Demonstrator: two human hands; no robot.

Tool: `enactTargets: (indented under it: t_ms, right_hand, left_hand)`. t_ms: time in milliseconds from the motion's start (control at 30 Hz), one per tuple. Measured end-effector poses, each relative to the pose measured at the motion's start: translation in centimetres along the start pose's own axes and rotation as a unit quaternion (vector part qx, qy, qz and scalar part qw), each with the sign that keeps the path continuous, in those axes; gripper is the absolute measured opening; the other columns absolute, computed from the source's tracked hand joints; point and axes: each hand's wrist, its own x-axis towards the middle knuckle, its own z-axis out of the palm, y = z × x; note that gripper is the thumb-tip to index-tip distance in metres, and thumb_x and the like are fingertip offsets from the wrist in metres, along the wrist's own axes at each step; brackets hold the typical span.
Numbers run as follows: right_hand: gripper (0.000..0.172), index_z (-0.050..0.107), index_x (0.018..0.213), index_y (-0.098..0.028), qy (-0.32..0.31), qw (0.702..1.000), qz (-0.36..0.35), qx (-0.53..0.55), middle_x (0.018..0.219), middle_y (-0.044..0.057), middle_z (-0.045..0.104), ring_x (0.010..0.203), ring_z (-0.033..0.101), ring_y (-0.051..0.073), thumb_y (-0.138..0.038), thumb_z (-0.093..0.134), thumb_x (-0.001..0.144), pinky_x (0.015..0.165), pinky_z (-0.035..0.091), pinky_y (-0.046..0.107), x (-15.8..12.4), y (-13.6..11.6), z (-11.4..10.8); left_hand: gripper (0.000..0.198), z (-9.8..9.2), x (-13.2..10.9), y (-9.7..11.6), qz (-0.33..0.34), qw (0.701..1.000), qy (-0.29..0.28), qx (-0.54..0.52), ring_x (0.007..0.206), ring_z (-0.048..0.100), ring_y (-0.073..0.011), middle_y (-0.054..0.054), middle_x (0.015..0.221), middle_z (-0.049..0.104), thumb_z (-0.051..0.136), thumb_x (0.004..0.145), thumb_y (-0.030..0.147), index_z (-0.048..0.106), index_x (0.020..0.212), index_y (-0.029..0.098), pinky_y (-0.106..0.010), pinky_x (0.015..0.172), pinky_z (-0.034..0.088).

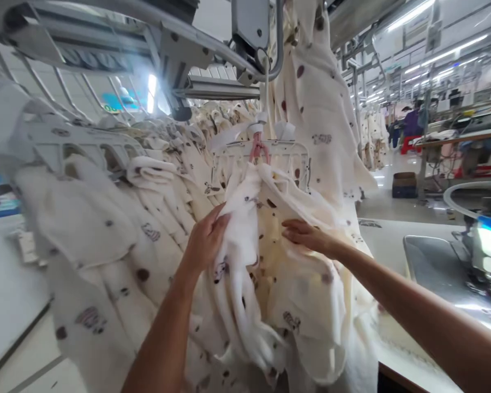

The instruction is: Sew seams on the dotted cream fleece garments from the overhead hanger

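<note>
Cream cloth pieces printed with dark spots and small animals hang in front of me from a white plastic clamp hanger (262,146). My left hand (207,237) is closed at the left edge of a white printed cloth piece (242,218), its thumb on the near side. Against a cream printed cloth piece (311,295) on the right rests my right hand (305,234), fingers stretched toward the left. Its thumb is hidden. Between the two hands, the folds hang apart and show a yellowish inner layer. A pink tie (258,146) sits at the hanger's middle.
More printed pieces (90,218) hang on clamp hangers (85,142) at left. Metal rail parts (213,43) pass overhead. A tall printed cloth (319,109) hangs behind. At right stands a sewing machine (445,273) on a white table; farther off are a cardboard box (404,185) and workbenches.
</note>
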Motion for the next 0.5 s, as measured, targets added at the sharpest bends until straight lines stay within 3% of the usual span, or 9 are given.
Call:
enactTargets:
  t_ms: [67, 133, 200, 267, 333, 400, 433, 500]
  right_hand:
    - [0.044, 0.053, 0.117, -0.016, -0.025, 0.997, -0.006, 0.068, 0.113, 0.008, 0.060, 0.098, 0.059, 0.019, -0.047, 0.037, 0.090, 0.079, 0.051, 0.031, -1.0, -2.2, 1.5]
    - [0.046, 0.051, 0.120, -0.019, -0.022, 0.986, -0.007, 0.167, 0.121, 0.007, 0.055, 0.109, 0.052, 0.023, -0.050, 0.045, 0.086, 0.087, 0.046, 0.035, -2.1, -4.5, 3.2]
    - [0.055, 0.047, 0.122, -0.019, 0.015, 0.964, -0.003, 0.265, 0.125, 0.008, 0.051, 0.115, 0.046, 0.026, -0.049, 0.058, 0.077, 0.094, 0.041, 0.039, -3.0, -6.3, 4.8]
    - [0.060, 0.046, 0.121, -0.018, 0.034, 0.942, 0.015, 0.332, 0.122, 0.008, 0.052, 0.113, 0.047, 0.026, -0.047, 0.064, 0.071, 0.094, 0.040, 0.039, -3.6, -6.9, 5.7]
    - [0.054, 0.049, 0.115, -0.016, 0.006, 0.927, 0.052, 0.372, 0.113, 0.009, 0.057, 0.105, 0.052, 0.026, -0.043, 0.064, 0.070, 0.090, 0.043, 0.039, -4.1, -6.5, 5.9]
    - [0.044, 0.051, 0.108, -0.017, -0.033, 0.920, 0.078, 0.383, 0.103, 0.007, 0.061, 0.097, 0.055, 0.025, -0.040, 0.059, 0.072, 0.085, 0.045, 0.038, -4.4, -5.2, 5.5]
    - [0.039, 0.052, 0.105, -0.017, -0.022, 0.928, 0.078, 0.363, 0.101, 0.007, 0.061, 0.095, 0.055, 0.024, -0.039, 0.056, 0.072, 0.083, 0.045, 0.037, -4.6, -4.4, 5.2]
    - [0.037, 0.049, 0.105, -0.018, 0.075, 0.955, 0.082, 0.274, 0.099, 0.007, 0.058, 0.086, 0.056, 0.022, -0.038, 0.050, 0.074, 0.077, 0.046, 0.035, -4.6, -2.6, 4.4]
  left_hand:
    - [0.036, -0.1, -0.9, 1.3, 0.030, 1.000, -0.001, -0.006, 0.110, 0.048, -0.0218, -0.008, 0.119, 0.054, 0.043, 0.081, 0.043, 0.060, 0.096, 0.015, -0.032, 0.098, 0.034]
    - [0.039, 1.0, -1.9, 2.1, 0.002, 0.999, 0.000, -0.045, 0.111, 0.047, -0.0221, -0.008, 0.120, 0.053, 0.042, 0.082, 0.048, 0.061, 0.092, 0.015, -0.032, 0.097, 0.036]
    - [0.049, 2.7, -2.9, 2.5, -0.049, 0.987, -0.048, -0.144, 0.107, 0.051, -0.0217, -0.008, 0.114, 0.057, 0.033, 0.084, 0.054, 0.057, 0.102, 0.016, -0.033, 0.093, 0.040]
    - [0.062, 4.3, -4.2, 2.5, -0.070, 0.956, -0.131, -0.252, 0.110, 0.049, -0.0229, -0.009, 0.114, 0.058, 0.023, 0.083, 0.062, 0.052, 0.115, 0.017, -0.035, 0.096, 0.038]
    - [0.066, 5.8, -5.6, 2.2, -0.083, 0.930, -0.179, -0.311, 0.122, 0.039, -0.0246, -0.009, 0.123, 0.053, 0.027, 0.080, 0.066, 0.051, 0.119, 0.018, -0.037, 0.105, 0.028]
    - [0.060, 6.9, -6.9, 1.7, -0.136, 0.915, -0.160, -0.343, 0.127, 0.033, -0.0246, -0.007, 0.127, 0.050, 0.040, 0.078, 0.062, 0.052, 0.119, 0.020, -0.036, 0.108, 0.023]
    - [0.055, 7.2, -7.3, 1.5, -0.183, 0.903, -0.138, -0.363, 0.126, 0.036, -0.0244, -0.006, 0.126, 0.051, 0.047, 0.077, 0.058, 0.053, 0.118, 0.021, -0.035, 0.108, 0.025]
    - [0.043, 6.9, -7.5, 0.8, -0.278, 0.865, -0.090, -0.407, 0.114, 0.049, -0.0250, -0.005, 0.113, 0.061, 0.055, 0.075, 0.047, 0.058, 0.110, 0.022, -0.035, 0.100, 0.038]
